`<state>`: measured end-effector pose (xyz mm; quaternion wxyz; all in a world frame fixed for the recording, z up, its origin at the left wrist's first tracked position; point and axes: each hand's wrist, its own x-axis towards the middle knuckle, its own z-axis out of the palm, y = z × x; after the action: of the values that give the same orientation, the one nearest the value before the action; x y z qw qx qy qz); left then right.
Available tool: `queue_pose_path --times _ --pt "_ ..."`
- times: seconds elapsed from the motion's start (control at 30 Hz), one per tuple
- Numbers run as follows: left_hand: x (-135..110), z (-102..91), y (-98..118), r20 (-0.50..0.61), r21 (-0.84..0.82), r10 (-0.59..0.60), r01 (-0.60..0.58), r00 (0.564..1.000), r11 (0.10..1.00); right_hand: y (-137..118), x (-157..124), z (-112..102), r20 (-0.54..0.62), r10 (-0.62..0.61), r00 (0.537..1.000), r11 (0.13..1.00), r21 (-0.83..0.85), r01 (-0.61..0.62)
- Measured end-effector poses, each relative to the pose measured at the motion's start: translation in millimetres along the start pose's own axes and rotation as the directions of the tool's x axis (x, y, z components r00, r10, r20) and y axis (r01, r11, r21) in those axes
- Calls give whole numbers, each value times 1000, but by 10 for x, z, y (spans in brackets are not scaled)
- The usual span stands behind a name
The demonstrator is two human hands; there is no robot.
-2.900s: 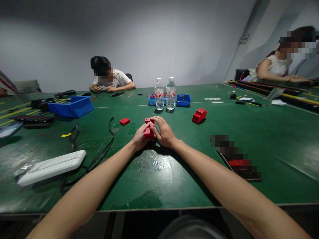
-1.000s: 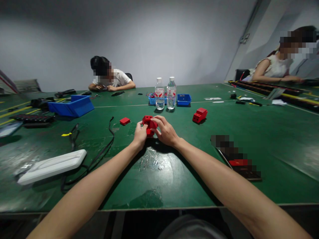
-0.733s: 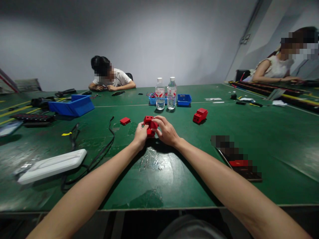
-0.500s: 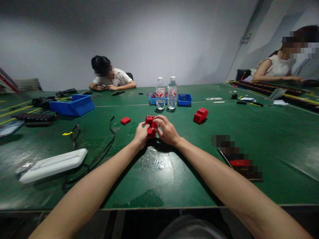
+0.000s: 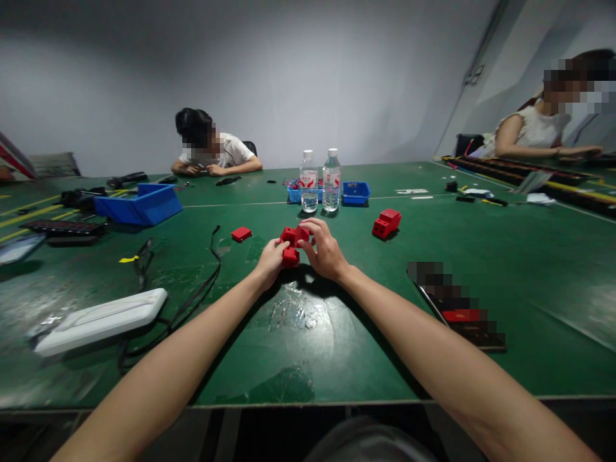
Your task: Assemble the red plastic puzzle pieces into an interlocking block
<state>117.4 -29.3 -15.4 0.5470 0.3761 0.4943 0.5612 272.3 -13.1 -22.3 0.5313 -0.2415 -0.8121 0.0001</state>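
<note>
Both my hands meet over the middle of the green table (image 5: 481, 256), closed around a small red plastic block assembly (image 5: 292, 244). My left hand (image 5: 269, 263) grips its lower red piece from the left. My right hand (image 5: 325, 251) pinches the upper red piece, which sits tilted above the lower one. A flat red lid piece (image 5: 241, 233) lies to the left, apart from my hands. Another red block housing (image 5: 385, 222) lies to the right.
Two water bottles (image 5: 320, 181) and small blue bins (image 5: 355, 192) stand behind my hands. A large blue bin (image 5: 138, 204), a black cable (image 5: 192, 289) and a white flat device (image 5: 101, 321) lie at left. Two other people sit at the far and right sides.
The upper red piece has been turned and lifted by my right hand, now tilted toward the right above the lower piece. My hands stay in the same spot.
</note>
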Motion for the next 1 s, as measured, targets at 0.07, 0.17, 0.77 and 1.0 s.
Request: queue_pose_path --times 0.07,0.17,0.77,1.0 --pt "3 6 -11 -25 2 6 -6 1000 1000 -6 -5 11 81 22 996 1000 5 -23" --pt "11 2 -8 -30 -11 -12 12 999 1000 -21 -7 12 129 64 990 998 2 -65" --pt "-26 1 8 52 -36 19 -18 998 999 29 -28 -3 247 125 961 991 6 -131" --pt "13 -15 -12 27 -58 17 -15 1000 998 -5 -24 24 233 121 965 992 9 -127"
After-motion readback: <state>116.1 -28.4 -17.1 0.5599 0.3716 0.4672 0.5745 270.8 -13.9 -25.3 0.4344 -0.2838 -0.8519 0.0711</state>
